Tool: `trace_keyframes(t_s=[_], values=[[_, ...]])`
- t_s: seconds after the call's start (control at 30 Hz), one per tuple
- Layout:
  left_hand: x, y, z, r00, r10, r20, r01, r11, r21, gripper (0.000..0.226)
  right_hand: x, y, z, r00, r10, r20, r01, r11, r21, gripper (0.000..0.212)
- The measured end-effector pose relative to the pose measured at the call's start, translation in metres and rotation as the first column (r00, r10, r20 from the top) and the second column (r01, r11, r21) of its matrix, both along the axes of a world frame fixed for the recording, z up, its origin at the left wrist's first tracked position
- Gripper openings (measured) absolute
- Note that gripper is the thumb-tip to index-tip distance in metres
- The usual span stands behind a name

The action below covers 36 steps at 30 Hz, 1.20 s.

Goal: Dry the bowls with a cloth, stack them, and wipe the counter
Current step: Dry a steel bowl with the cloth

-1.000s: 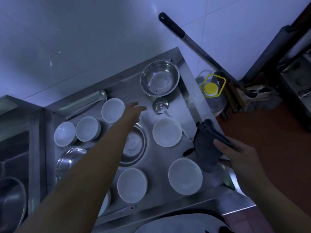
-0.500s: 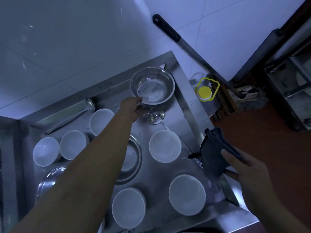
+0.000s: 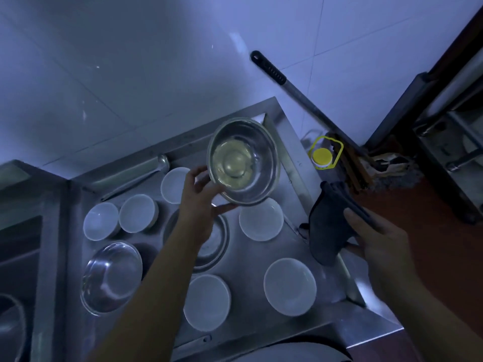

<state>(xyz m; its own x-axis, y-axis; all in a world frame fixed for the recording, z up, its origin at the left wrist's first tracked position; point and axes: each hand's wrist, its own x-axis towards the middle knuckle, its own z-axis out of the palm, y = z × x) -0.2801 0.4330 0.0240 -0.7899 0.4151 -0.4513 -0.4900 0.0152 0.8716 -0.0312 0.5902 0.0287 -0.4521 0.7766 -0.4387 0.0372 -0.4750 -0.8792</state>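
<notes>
Left hand (image 3: 198, 202) fingers grasping steel bowl (image 3: 243, 163) (tilted, mouth toward camera), right hand (image 3: 376, 239) clutching cloth (image 3: 326, 226)

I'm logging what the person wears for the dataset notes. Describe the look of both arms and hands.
Both forearms are bare as far as the frame shows: no sleeves come into view. The left hand and right hand wear no gloves. No watch, ring or bracelet can be made out, though the dim light could hide small items.
</notes>
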Motion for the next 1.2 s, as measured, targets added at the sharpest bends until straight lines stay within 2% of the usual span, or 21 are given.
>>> trace_keyframes(t_s=[0.13, 0.2, 0.23, 0.27, 0.3, 0.37, 0.43, 0.5, 0.6, 0.67, 0.73, 0.87, 0.93, 0.97, 1.0, 1.07, 1.13, 1.2], values=[[0.059, -0.009, 0.016, 0.998, -0.051, 0.043, 0.051, 0.999, 0.01, 0.067, 0.006, 0.015, -0.002, 1.0, 0.026, 0.018, -0.029, 0.982, 0.184, 0.016], [0.085, -0.007, 0.019, 0.991, -0.119, 0.069, 0.119, 0.993, 0.004, 0.072, 0.009, 0.027, 0.002, 0.996, 0.062, 0.071, -0.085, 0.915, 0.394, 0.016], [0.096, -0.006, 0.022, 0.986, -0.146, 0.084, 0.146, 0.989, 0.0, 0.074, 0.011, 0.033, 0.005, 0.987, 0.083, 0.141, -0.147, 0.826, 0.543, 0.017], [0.105, -0.004, 0.024, 0.982, -0.162, 0.1, 0.163, 0.987, -0.002, 0.075, 0.011, 0.039, 0.01, 0.968, 0.095, 0.233, -0.234, 0.684, 0.691, 0.019], [0.114, -0.002, 0.028, 0.978, -0.173, 0.117, 0.174, 0.985, -0.002, 0.076, 0.009, 0.043, 0.015, 0.939, 0.096, 0.329, -0.331, 0.503, 0.798, 0.023], [0.127, 0.002, 0.034, 0.972, -0.195, 0.133, 0.196, 0.981, 0.006, 0.078, 0.002, 0.046, 0.019, 0.89, 0.14, 0.434, -0.453, 0.147, 0.88, 0.032], [0.135, 0.005, 0.041, 0.974, -0.197, 0.115, 0.198, 0.98, 0.0, 0.078, -0.007, 0.049, 0.007, 0.818, 0.159, 0.553, -0.544, -0.097, 0.833, 0.038], [0.14, 0.006, 0.047, 0.983, -0.169, 0.068, 0.171, 0.985, -0.021, 0.078, -0.013, 0.049, -0.009, 0.733, 0.104, 0.672, -0.642, -0.221, 0.734, 0.042], [0.148, 0.004, 0.053, 0.994, -0.11, 0.002, 0.11, 0.993, -0.042, 0.079, -0.014, 0.039, -0.025, 0.683, 0.082, 0.726, -0.682, -0.284, 0.674, 0.045], [0.154, 0.001, 0.055, 0.998, -0.061, -0.018, 0.06, 0.998, -0.029, 0.078, -0.011, 0.029, -0.027, 0.673, 0.124, 0.729, -0.679, -0.288, 0.676, 0.043], [0.158, -0.002, 0.056, 0.999, -0.024, -0.034, 0.023, 0.999, -0.032, 0.079, -0.009, 0.017, -0.029, 0.636, 0.211, 0.742, -0.705, -0.231, 0.67, 0.044], [0.161, -0.008, 0.054, 0.999, 0.026, -0.04, -0.027, 0.999, -0.027, 0.083, -0.009, -0.015, -0.018, 0.504, 0.496, 0.707, -0.831, 0.058, 0.553, 0.064], [0.159, -0.011, 0.052, 0.998, 0.039, -0.041, -0.041, 0.999, -0.025, 0.084, -0.011, -0.028, -0.012, 0.491, 0.609, 0.623, -0.853, 0.19, 0.487, 0.061], [0.158, -0.013, 0.051, 0.998, 0.038, -0.046, -0.039, 0.999, -0.028, 0.084, -0.013, -0.032, -0.009, 0.499, 0.691, 0.523, -0.855, 0.293, 0.428, 0.051], [0.156, -0.014, 0.051, 0.998, 0.029, -0.052, -0.031, 0.999, -0.03, 0.085, -0.017, -0.036, -0.005, 0.531, 0.766, 0.362, -0.84, 0.419, 0.345, 0.039], [0.153, -0.015, 0.05, 0.998, -0.006, -0.055, 0.005, 1.0, -0.029, 0.085, -0.025, -0.039, 0.003, 0.636, 0.772, 0.003, -0.769, 0.634, 0.079, 0.023], [0.149, -0.017, 0.05, 0.998, -0.04, -0.044, 0.039, 0.999, -0.021, 0.085, -0.032, -0.039, 0.009, 0.712, 0.684, -0.159, -0.702, 0.695, -0.155, 0.023], [0.144, -0.018, 0.049, 0.996, -0.08, -0.033, 0.08, 0.997, -0.005, 0.086, -0.035, -0.04, 0.014, 0.742, 0.598, -0.303, -0.669, 0.686, -0.286, 0.032]])
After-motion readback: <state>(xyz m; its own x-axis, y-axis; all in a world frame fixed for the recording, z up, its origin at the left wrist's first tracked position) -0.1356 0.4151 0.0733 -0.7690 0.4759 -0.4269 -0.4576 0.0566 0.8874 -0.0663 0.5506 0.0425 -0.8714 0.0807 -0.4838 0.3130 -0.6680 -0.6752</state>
